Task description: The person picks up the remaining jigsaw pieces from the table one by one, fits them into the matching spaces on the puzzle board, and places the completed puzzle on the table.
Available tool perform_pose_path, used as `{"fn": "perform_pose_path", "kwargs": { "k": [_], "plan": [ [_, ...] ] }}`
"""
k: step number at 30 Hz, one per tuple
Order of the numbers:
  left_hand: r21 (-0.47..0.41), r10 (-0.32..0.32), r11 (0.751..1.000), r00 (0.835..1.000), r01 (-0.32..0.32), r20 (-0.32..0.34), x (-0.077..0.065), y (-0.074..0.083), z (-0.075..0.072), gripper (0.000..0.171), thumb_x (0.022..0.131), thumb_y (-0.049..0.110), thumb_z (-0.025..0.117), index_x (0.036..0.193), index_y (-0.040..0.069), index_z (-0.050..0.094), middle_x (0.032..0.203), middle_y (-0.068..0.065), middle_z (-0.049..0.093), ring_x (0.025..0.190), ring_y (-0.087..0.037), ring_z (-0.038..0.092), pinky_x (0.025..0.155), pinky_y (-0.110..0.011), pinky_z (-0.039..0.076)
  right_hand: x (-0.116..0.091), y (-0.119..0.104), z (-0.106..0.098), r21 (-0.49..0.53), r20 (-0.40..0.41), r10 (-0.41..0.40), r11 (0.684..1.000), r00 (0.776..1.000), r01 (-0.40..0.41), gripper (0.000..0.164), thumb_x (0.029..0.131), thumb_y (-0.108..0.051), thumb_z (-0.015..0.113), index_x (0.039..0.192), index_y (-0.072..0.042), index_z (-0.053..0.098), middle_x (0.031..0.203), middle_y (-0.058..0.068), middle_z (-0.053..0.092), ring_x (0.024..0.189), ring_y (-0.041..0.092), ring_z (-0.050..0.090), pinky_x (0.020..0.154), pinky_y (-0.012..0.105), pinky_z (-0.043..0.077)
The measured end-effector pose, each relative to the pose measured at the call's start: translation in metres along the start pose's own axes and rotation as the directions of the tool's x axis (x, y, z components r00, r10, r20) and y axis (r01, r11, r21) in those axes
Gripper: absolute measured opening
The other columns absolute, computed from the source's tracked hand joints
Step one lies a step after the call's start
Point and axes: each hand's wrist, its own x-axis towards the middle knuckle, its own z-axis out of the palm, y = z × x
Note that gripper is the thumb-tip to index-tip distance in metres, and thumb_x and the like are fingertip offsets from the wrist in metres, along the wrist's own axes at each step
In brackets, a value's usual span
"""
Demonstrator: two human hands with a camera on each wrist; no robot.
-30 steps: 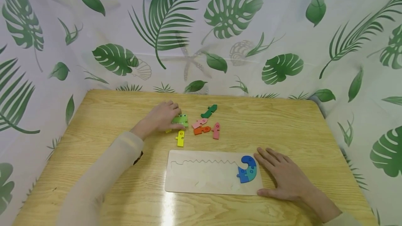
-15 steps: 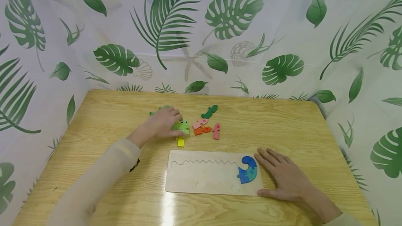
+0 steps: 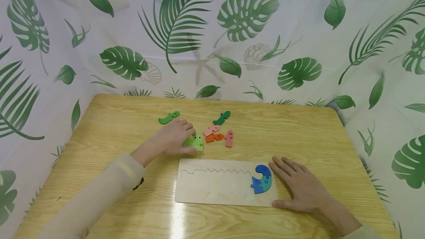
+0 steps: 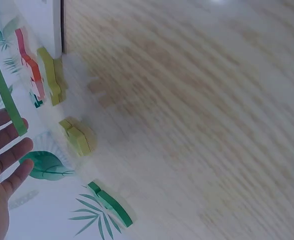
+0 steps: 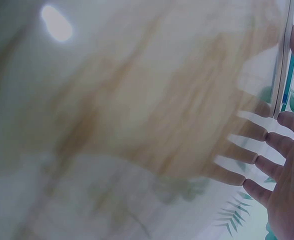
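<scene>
My left hand (image 3: 176, 137) pinches a light green crocodile-head puzzle piece (image 3: 194, 142) with two eyes, between thumb and fingers. In the left wrist view this green piece (image 4: 10, 102) shows edge-on, raised off the table. Two yellow puzzle pieces (image 4: 76, 137) lie below it there; the left hand mostly hides them in the head view. The right hand (image 3: 303, 189) rests with fingers spread, its fingertips at the right end of a pale wooden puzzle board (image 3: 216, 194). Blue and teal tail pieces (image 3: 263, 180) sit joined in that end of the board's crocodile-shaped recess.
Behind the board lie a dark green piece (image 3: 221, 117), a light pink piece (image 3: 211, 131), an orange piece (image 3: 214, 138) and a darker pink piece (image 3: 229, 138). A green piece (image 3: 168, 117) lies beyond the left hand. Leaf-patterned cloth (image 3: 212, 47) lines the table's back and sides.
My left hand has brought the crocodile head nearer the board, slightly rightward. The green piece behind it has come into view, while the yellow piece is now mostly covered. The right hand stays put.
</scene>
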Motion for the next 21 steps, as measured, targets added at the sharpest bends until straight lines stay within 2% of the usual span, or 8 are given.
{"fn": "perform_pose_path", "kwargs": {
  "k": [7, 21],
  "plan": [
    [0.020, 0.040, 0.999, 0.999, -0.039, -0.024, -0.007, 0.012, 0.000, 0.067, 0.095, 0.071, 0.061, 0.122, 0.011, 0.070, 0.121, -0.006, 0.073, 0.111, -0.025, 0.065, 0.098, -0.043, 0.055, 0.000, 0.000, 0.000, -0.004, -0.006, -0.004, 1.000, 1.000, 0.004, 0.111, 0.081, -0.087, 0.063, 0.165, -0.019, 0.038, 0.170, 0.010, 0.041, 0.152, 0.040, 0.042, 0.115, 0.063, 0.044],
    [0.045, 0.095, 0.995, 0.995, -0.093, -0.035, -0.021, 0.038, -0.004, 0.067, 0.094, 0.075, 0.059, 0.121, 0.015, 0.070, 0.123, -0.003, 0.073, 0.115, -0.023, 0.068, 0.106, -0.045, 0.057, 0.001, 0.000, 0.000, -0.004, 0.005, -0.003, 1.000, 1.000, 0.003, 0.111, 0.081, -0.087, 0.062, 0.165, -0.018, 0.038, 0.171, 0.010, 0.040, 0.153, 0.040, 0.042, 0.115, 0.063, 0.044]
  ]
}}
